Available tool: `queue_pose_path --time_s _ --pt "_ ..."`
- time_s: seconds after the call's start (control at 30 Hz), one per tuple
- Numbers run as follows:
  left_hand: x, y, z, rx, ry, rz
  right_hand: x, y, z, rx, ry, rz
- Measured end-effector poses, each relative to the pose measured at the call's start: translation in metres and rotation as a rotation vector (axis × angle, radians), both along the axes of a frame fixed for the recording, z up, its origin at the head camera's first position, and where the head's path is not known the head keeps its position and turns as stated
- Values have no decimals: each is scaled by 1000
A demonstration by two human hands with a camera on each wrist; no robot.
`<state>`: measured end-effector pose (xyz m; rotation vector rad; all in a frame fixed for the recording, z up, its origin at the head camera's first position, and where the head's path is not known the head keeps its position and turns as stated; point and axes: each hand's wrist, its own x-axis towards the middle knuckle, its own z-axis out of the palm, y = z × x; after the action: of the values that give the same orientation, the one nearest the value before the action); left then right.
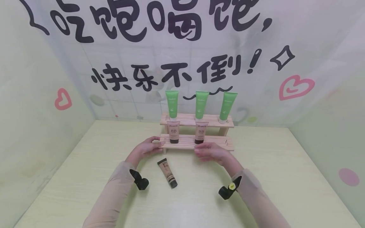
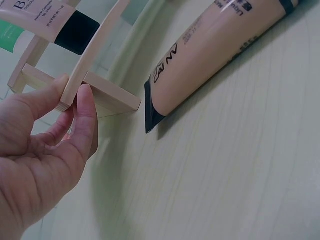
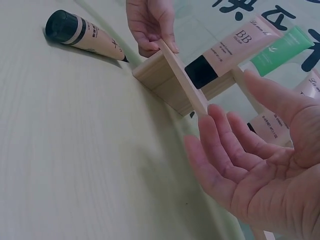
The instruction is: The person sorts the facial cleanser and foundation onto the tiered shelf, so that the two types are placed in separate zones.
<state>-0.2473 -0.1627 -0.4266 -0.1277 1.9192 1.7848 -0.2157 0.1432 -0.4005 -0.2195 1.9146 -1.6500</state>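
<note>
A two-tier wooden display rack (image 1: 212,139) stands against the back wall. My left hand (image 1: 146,147) pinches the left end of its lower shelf (image 2: 82,60) between thumb and fingers. The right hand (image 1: 214,152) is at the front edge of that shelf, fingers loosely bent and thumb apart, gripping nothing; whether the fingertips touch the edge I cannot tell. Two pink BB cream tubes (image 1: 174,132) stand cap down on the lower shelf, and three green tubes (image 1: 201,104) stand on the upper one. In front of the rack, a tan tube (image 1: 167,172) with a black cap lies on the table.
The pale wood-grain table (image 1: 271,177) spreads around the rack. Behind it rises a white printed backdrop (image 1: 137,104) with large black characters, and side panels (image 1: 328,133) bound the table. A black wrist camera (image 1: 139,180) sits on each sleeve.
</note>
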Motion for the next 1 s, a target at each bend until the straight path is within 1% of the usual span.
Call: queue_pose_path --time_s 0.27,0.43,0.53,0.67,1.0 --pt "1 -1 0 -3 0 2 1 -13 -5 18 -5 86" --pt "0 -1 -1 8 -4 1 3 -21 -9 -15 -14 122" --pt "0 -1 -1 18 -4 3 3 -27 -13 -18 -26 131" --pt "0 0 -1 18 -9 10 4 -36 -15 6 -39 134" --pt "-1 0 -1 2 0 -3 4 -52 -19 47 -60 145"
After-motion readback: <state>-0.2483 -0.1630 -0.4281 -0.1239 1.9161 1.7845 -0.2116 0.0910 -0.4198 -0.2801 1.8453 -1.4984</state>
